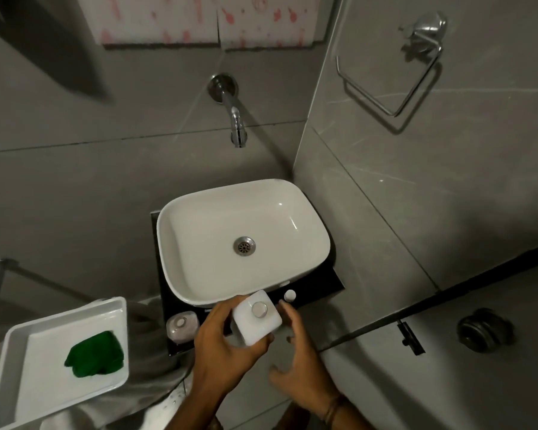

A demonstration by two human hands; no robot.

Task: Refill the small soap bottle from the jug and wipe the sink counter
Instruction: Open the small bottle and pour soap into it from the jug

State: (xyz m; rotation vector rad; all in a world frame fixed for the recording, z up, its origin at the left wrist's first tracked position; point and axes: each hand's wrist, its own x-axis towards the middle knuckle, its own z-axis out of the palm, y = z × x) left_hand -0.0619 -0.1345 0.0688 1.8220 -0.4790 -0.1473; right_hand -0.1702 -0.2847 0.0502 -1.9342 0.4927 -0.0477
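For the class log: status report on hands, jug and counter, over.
Left hand gripping white jug, right hand open beside it. Small soap bottle on counter. Loose cap nearby.

Basin on counter; small bottle front-left (jug right of it); tray far left.

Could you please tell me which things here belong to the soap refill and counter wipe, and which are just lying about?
Belonging to the job:
white jug, held in the left hand
small soap bottle
white cap
green cloth
black counter

Just lying about:
white tray
tap
towel ring
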